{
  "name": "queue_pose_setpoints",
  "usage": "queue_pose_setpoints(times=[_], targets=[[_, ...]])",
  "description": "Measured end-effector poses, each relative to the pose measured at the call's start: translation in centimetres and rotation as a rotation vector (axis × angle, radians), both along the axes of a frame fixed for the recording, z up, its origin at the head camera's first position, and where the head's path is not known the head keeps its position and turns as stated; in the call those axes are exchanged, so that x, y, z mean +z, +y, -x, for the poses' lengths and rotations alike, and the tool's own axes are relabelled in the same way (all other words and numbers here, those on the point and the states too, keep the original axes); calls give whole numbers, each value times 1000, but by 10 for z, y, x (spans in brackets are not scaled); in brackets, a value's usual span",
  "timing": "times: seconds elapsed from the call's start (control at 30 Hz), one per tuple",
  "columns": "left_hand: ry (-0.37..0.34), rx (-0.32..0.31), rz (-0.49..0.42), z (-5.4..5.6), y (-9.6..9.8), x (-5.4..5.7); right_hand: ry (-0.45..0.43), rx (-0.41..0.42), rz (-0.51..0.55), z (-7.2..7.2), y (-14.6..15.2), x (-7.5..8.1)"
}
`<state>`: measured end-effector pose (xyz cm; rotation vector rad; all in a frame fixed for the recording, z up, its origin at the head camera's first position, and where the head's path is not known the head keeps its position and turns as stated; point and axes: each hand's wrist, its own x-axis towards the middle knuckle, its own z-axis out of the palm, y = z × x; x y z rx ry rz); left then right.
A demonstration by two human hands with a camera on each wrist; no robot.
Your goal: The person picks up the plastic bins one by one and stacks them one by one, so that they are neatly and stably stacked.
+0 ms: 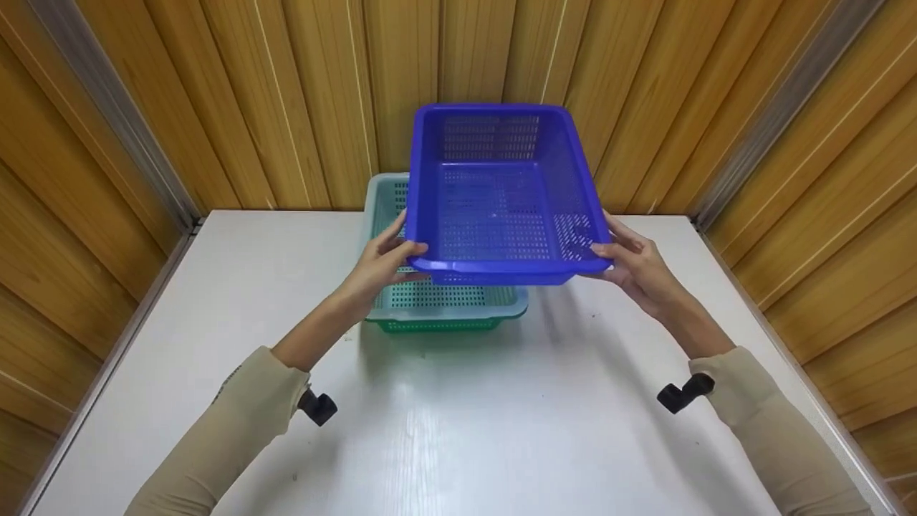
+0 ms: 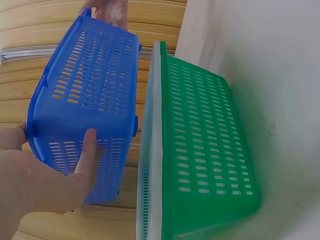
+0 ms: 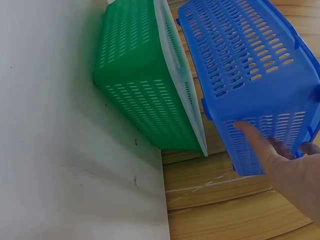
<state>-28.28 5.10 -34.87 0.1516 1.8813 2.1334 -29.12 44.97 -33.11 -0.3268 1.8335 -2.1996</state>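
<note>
Both hands hold up a blue plastic basket (image 1: pixel 494 215) with slotted walls, its open top tilted toward the head camera. My left hand (image 1: pixel 377 269) grips the near left corner, thumb over the rim and fingers against the wall beneath. At the near right corner my right hand (image 1: pixel 640 271) grips in the same way. In the left wrist view one finger (image 2: pixel 89 150) presses along the blue side wall. Below and partly behind the blue basket, a pale whitish-green basket (image 1: pixel 448 313) sits nested in a green basket (image 1: pixel 440 325) on the table. The blue one hides much of that stack.
The white table (image 1: pixel 458 423) runs up to a wood-patterned panel wall (image 1: pixel 315 93) at the back. More panels with metal corner strips stand left and right. A small black mount (image 1: pixel 317 407) sticks out at the left wrist, another (image 1: pixel 685 393) at the right.
</note>
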Motion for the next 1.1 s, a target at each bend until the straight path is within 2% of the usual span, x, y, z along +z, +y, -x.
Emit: queue_pose_setpoints(times=[0.17,0.37,0.47,0.77,1.1], targets=[[4,15,18,-6,-18,-4,-9,-2,-37,-1,-18,-2],[5,117,95,-11,-29,-8,-13,-6,-46,4,-39,-6],[-15,146,129,-12,-34,-12,-22,-7,-52,6,-47,-10],[-19,124,135,-15,-51,-24,-62,17,-82,6,-60,-23],[-21,113,183,-16,-63,-38,-34,107,-164,6,-67,-38]])
